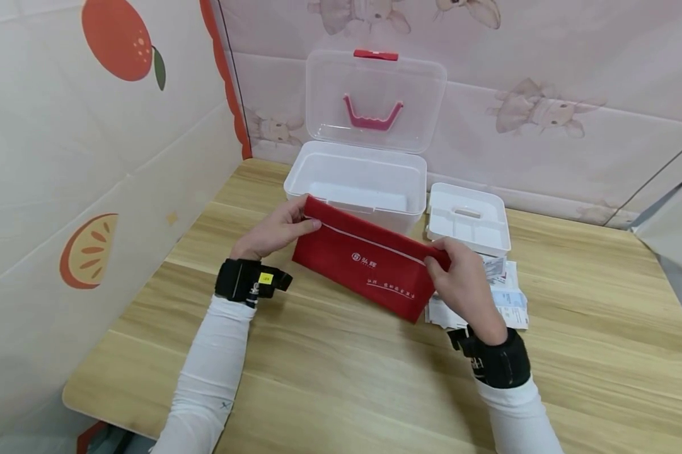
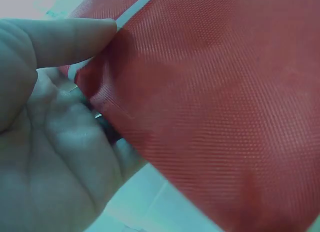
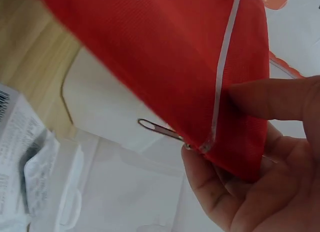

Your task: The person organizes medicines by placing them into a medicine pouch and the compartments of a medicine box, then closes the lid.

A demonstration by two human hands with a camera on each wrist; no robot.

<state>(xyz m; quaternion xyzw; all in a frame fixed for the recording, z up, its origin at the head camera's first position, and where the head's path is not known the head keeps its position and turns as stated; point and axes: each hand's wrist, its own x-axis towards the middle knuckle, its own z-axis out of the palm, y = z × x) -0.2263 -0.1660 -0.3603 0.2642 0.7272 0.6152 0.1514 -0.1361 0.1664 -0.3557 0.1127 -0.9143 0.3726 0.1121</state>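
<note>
A flat red zip pouch (image 1: 364,265) with white lettering and a pale strip along its top is held up over the table, tilted down to the right. My left hand (image 1: 273,230) pinches its upper left corner, thumb on the front. At the upper right corner my right hand (image 1: 462,280) grips it the same way. In the right wrist view a metal zipper pull (image 3: 160,129) hangs from the pouch's corner. Behind the pouch stands a clear plastic box (image 1: 358,157) with its lid (image 1: 375,94) raised; the pouch hides part of its front.
Right of the box sits a white compartment tray (image 1: 468,217). Papers and medicine packets (image 1: 508,299) lie in front of it, partly behind my right hand. The wooden table (image 1: 318,378) meets a patterned curtain wall (image 1: 545,157) at the back.
</note>
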